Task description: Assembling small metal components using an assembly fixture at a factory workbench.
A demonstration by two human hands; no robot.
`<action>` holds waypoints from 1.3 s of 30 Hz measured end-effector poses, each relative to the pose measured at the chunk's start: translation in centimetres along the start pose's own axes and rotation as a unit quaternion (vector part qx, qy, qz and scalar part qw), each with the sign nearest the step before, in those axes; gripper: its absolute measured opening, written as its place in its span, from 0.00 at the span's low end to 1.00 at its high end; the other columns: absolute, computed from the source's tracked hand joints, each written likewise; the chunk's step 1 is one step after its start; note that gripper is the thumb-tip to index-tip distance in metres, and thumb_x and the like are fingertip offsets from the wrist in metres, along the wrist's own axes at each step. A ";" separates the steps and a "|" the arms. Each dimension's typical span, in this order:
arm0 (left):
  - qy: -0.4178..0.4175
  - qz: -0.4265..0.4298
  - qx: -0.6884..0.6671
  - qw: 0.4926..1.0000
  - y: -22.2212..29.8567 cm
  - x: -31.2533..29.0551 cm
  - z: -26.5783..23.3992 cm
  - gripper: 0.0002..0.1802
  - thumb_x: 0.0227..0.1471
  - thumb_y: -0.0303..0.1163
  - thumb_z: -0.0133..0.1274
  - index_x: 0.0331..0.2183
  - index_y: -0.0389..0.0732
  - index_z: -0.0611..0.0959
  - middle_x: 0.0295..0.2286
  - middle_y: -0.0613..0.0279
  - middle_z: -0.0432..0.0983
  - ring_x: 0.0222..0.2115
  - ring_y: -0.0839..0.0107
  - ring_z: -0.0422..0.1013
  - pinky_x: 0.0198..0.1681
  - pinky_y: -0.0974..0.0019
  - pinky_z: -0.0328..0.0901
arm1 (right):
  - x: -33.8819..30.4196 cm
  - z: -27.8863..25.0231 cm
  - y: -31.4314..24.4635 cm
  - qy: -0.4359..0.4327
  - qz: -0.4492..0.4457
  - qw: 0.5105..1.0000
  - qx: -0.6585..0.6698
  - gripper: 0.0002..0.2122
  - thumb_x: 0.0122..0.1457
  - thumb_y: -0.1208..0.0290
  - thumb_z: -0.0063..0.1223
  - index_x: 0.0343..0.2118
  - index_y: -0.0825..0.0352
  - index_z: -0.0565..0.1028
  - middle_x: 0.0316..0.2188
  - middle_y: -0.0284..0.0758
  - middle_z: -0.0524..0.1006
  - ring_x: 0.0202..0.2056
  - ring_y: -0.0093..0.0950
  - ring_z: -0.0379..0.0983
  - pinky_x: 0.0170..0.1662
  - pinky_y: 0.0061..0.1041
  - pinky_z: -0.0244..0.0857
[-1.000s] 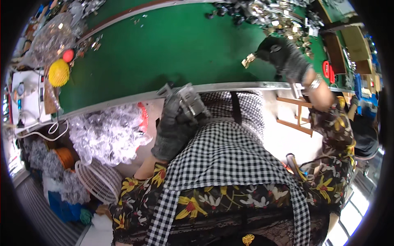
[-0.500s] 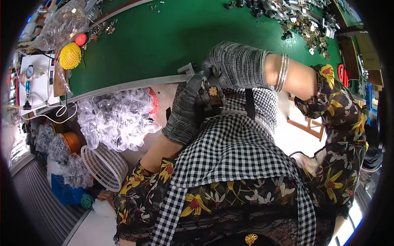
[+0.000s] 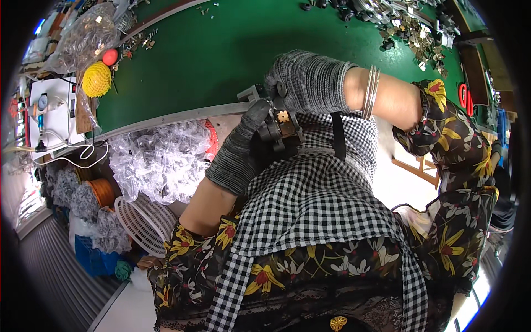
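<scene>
My left hand (image 3: 239, 149), in a grey knitted glove, grips a dark metal mechanical part (image 3: 272, 131) just off the table's near edge. A brass-coloured, notched plate (image 3: 283, 117) shows in the part's upper face. Above it, my right hand (image 3: 310, 82), gloved alike, curls inward with its fingertips closed at the part's upper end. By those fingertips is a small dark round piece (image 3: 281, 89); whether it is pinched or fixed to the part I cannot tell. A grey metal bracket-like piece (image 3: 250, 94) juts out at the table edge beside my left thumb.
The green table (image 3: 182, 66) has a metal-trimmed edge. Heaps of small metal parts (image 3: 420, 41) lie far right, near red-handled scissors (image 3: 466, 99). A yellow textured ball (image 3: 97, 79) sits at left. Below are clear plastic bags (image 3: 160, 160) and a white basket (image 3: 145, 224).
Both hands have shifted slightly left. The metal part has turned a little, so its brass-coloured plate now sits higher and faces up more.
</scene>
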State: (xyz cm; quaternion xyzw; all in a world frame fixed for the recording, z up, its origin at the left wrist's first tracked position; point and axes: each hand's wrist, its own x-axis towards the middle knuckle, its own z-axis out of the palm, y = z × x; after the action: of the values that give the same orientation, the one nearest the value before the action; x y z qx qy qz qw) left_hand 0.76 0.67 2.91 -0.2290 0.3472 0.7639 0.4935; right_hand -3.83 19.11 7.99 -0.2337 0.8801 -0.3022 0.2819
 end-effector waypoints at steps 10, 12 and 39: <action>-0.045 -0.009 0.056 0.997 0.9 0.5 -1.9 0.33 0.42 0.56 0.58 0.43 0.42 0.74 0.36 0.55 0.75 0.35 0.60 0.73 0.40 0.53 0.70 | 1.5 0.6 0.2 0.007 -0.001 0.999 -0.048 0.06 0.48 0.82 0.53 0.30 0.74 0.77 0.24 0.40 0.77 0.22 0.26 0.71 0.25 0.20 0.67; -0.027 -0.002 0.066 0.997 1.2 0.5 -1.4 0.34 0.42 0.57 0.58 0.44 0.42 0.73 0.36 0.55 0.75 0.35 0.60 0.73 0.40 0.53 0.70 | 1.4 0.4 0.2 -0.010 0.007 1.000 -0.029 0.06 0.50 0.82 0.52 0.31 0.74 0.77 0.24 0.39 0.77 0.22 0.26 0.71 0.25 0.19 0.68; -0.054 -0.019 0.102 0.993 2.3 0.8 -1.8 0.35 0.38 0.55 0.62 0.44 0.44 0.73 0.35 0.58 0.75 0.36 0.63 0.74 0.39 0.54 0.71 | 0.8 0.9 0.3 0.000 0.130 0.900 0.416 0.08 0.55 0.79 0.49 0.37 0.73 0.76 0.33 0.39 0.78 0.30 0.25 0.74 0.32 0.18 0.70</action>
State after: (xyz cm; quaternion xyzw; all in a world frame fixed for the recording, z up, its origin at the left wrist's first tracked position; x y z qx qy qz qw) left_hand -1.67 -0.83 1.88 -0.1425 0.3920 0.7263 0.5464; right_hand -3.86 18.48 6.94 0.0207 0.6969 -0.6013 0.3903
